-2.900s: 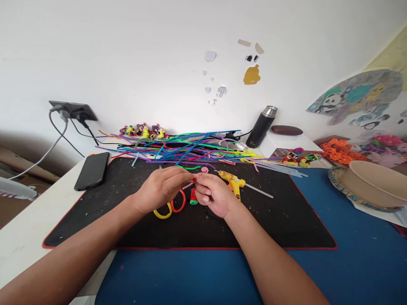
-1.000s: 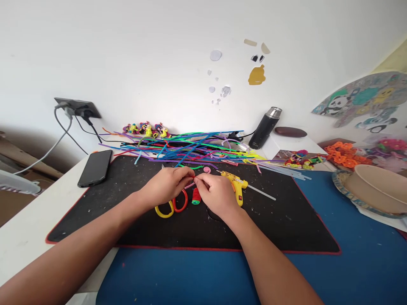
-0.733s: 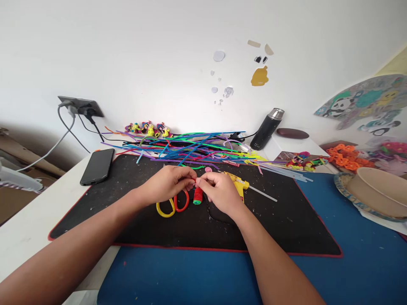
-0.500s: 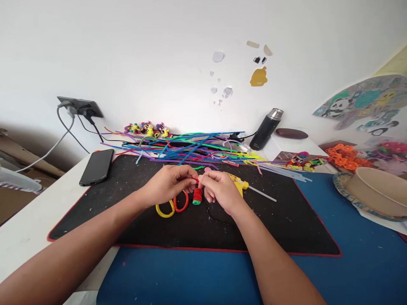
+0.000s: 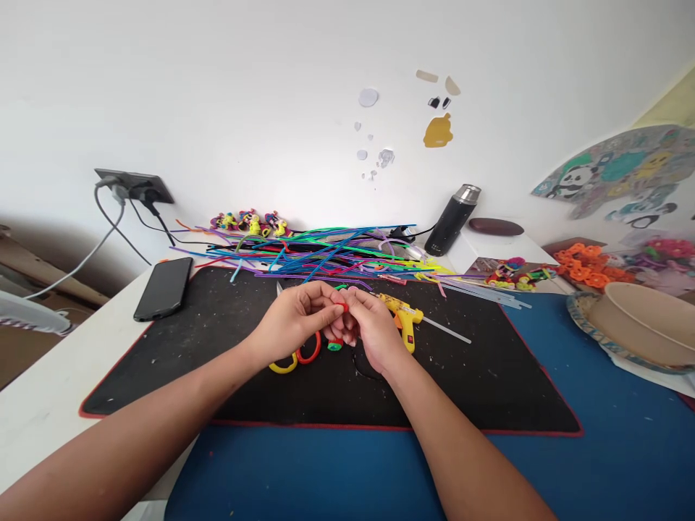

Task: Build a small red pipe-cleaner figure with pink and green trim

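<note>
Over the black mat (image 5: 467,391), my left hand (image 5: 298,318) and my right hand (image 5: 374,322) meet, both closed on a small red fuzzy piece (image 5: 344,307) pinched between their fingertips. Just below the fingers lies a red roll with a green end (image 5: 335,346), its upper part hidden by my hands. Scissors with red and yellow handles (image 5: 309,349) rest beneath my left hand, partly covered. A yellow glue gun (image 5: 405,316) with a clear stick in it lies right of my right hand.
Many coloured pipe cleaners (image 5: 326,250) are heaped along the wall. A phone (image 5: 163,288) lies at the left, a black flask (image 5: 453,221) leans at the back. Small colourful figures (image 5: 253,223), orange pieces (image 5: 586,265) and a round basket (image 5: 630,325) surround the mat.
My hands have come closer together, and my fingers now cover most of the red roll. The red piece sits higher between the fingertips. More of the glue gun shows.
</note>
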{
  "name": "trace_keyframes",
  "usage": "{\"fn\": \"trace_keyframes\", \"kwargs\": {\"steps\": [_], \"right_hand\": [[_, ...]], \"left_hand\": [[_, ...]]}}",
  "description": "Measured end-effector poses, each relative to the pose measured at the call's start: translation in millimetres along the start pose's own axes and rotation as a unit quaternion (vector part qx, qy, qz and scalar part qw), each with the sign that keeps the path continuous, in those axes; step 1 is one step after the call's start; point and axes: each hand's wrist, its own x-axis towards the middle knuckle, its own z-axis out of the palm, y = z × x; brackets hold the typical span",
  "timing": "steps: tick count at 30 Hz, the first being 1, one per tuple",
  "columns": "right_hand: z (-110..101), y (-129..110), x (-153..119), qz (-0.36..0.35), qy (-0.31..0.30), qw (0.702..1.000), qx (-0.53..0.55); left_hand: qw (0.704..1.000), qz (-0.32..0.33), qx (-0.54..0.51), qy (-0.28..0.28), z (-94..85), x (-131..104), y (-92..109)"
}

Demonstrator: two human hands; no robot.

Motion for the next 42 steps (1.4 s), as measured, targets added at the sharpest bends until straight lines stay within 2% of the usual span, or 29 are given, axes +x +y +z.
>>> {"fn": "trace_keyframes", "kwargs": {"steps": [3, 7, 12, 16, 25, 31, 36, 38, 42], "right_hand": [[4, 3, 0, -0.002, 0.000, 1.000, 0.004], [1, 0, 1, -0.013, 0.021, 1.000, -0.005], [-6, -9, 1, -0.097, 0.083, 0.990, -0.055], [-4, -9, -2, -0.136, 0.079, 0.981, -0.115], [-3, -7, -3, -0.125, 0.049, 0.983, -0.125], [-2, -5, -5, -0.156, 0.045, 0.966, -0.203], [-3, -3, -3, -0.135, 0.039, 0.973, -0.181], [-3, -2, -2, -0.123, 0.035, 0.976, -0.175], [-4, -2, -1, -0.106, 0.029, 0.979, -0.172]], "left_hand": [[0.999, -0.010, -0.036, -0.001, 5.5, 1, 1], [0.996, 0.000, -0.058, 0.062, 0.8, 5, -1], [0.992, -0.004, -0.063, 0.106, -9.3, 9, -4], [0.994, -0.011, -0.057, 0.096, -8.8, 9, -5], [0.996, -0.019, -0.058, 0.061, -7.5, 9, 0], [0.996, -0.001, 0.041, 0.073, -12.2, 8, -1], [0.991, 0.036, 0.099, 0.078, -13.2, 6, -11], [0.983, 0.058, 0.152, 0.083, -13.4, 5, -13], [0.948, 0.093, 0.292, 0.087, -15.9, 5, -10]]}}
